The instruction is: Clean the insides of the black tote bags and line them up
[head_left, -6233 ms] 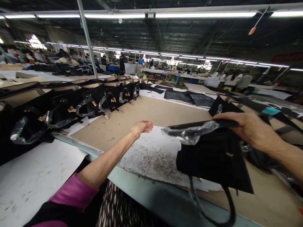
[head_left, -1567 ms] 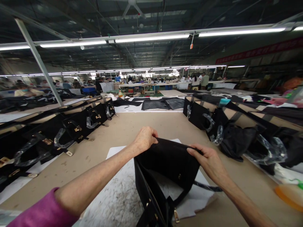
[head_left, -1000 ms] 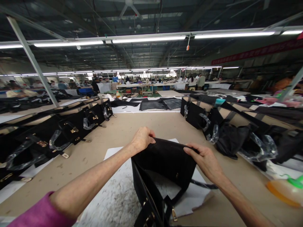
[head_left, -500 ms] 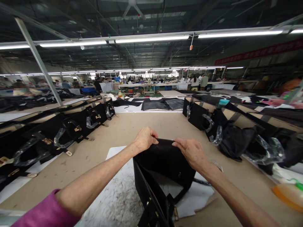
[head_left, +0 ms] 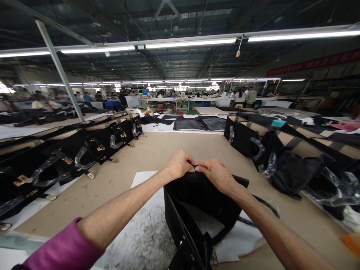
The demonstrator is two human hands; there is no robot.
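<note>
A black handbag [head_left: 180, 221] with small gold fittings stands in front of me, its body spread apart so that the inside shows. On the top edge of its far panel, my left hand [head_left: 180, 164] pinches the material between thumb and fingers. Close beside it, almost touching, my right hand [head_left: 215, 173] grips the same edge. Under the bag lies a white sheet [head_left: 140, 225] with dark smudges. A dark handle loop [head_left: 266, 204] sticks out behind my right forearm. The bag's near end runs out of the picture at the bottom.
Black bags with plastic-wrapped handles [head_left: 81, 157] line the left side of the tan table [head_left: 118, 187]. Another row of bags [head_left: 244, 137] stands on the right, with a crumpled black bag [head_left: 292, 170] among them. Dark fabric pieces [head_left: 197, 123] lie across the far end.
My right hand has slid left along the bag's top edge, close to my left hand. The right corner of that panel now shows. The view has turned slightly left.
</note>
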